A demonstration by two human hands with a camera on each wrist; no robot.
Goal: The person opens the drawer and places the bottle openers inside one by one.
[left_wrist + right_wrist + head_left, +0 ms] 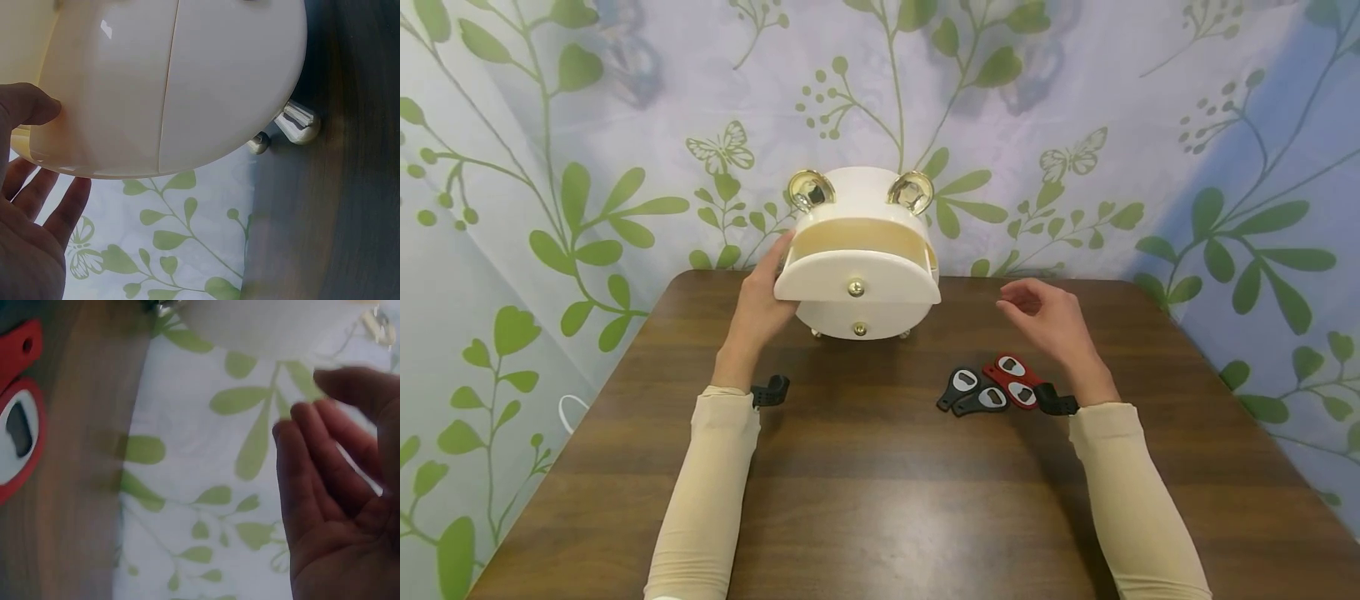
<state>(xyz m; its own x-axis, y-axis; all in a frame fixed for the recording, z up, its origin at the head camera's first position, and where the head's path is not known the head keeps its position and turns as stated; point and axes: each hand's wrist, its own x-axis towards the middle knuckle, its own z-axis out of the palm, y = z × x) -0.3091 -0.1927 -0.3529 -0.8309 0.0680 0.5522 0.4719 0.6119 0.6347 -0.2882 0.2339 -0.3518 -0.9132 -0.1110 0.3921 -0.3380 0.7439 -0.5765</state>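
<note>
A white rounded mini drawer cabinet [883, 193] stands at the back of the table on small metallic feet. Its upper drawer [820, 277] is pulled out; the lower drawer [827, 313] sits in line with the body. My left hand [760, 304] holds the cabinet's left side, thumb [44, 107] against the white front and fingers along the curved edge. To the right, my right hand [1051, 321] is held in the air with loosely bent fingers and nothing between them. Two red bottle openers [1006, 377] and two black bottle openers [972, 400] lie below it.
A brown wooden table [865, 475] carries everything. Directly behind it hangs a leaf-patterned cloth [1075, 108]. Gold ear-like rounds [912, 193] top the cabinet, and each drawer has a gold knob [855, 287]. A white loop [571, 410] shows by the table's left edge.
</note>
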